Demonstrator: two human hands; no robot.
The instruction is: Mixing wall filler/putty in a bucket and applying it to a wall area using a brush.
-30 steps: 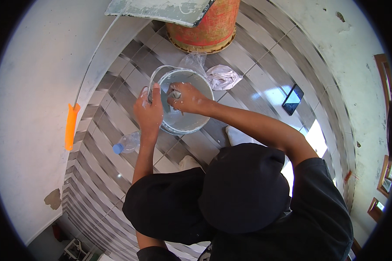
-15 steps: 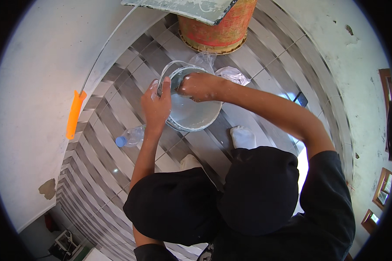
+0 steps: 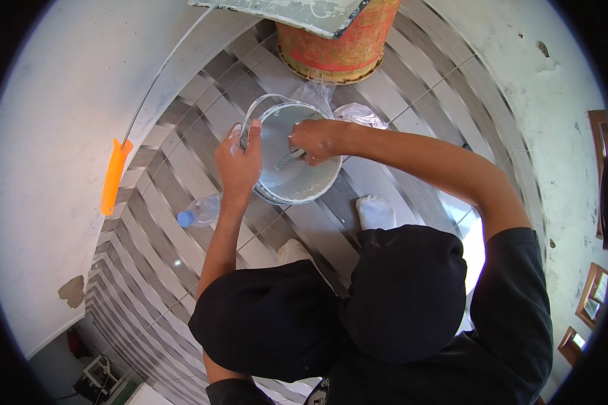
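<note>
A pale paint-smeared bucket stands on the tiled floor in front of my feet, its wire handle raised toward the far side. My left hand clasps the bucket's left rim, thumb on the inside. Over the mouth, my right hand is closed around a thin, pale, paint-coated stick, whose lower part slants into the bucket. My fingers hide the stick's upper part. Whitish liquid or paint coats the inside, and pale smears mark both hands.
Beyond the bucket stands a red drum with a paint tray on top. A roller with an orange handle juts left from the tray. A clear bottle lies left, crumpled plastic behind the bucket. White walls rise on both sides.
My right hand has shifted right and slightly nearer inside the bucket's mouth, bringing the stick into sight. My left hand stays on the rim, moved slightly left. My right forearm now covers most of the phone.
</note>
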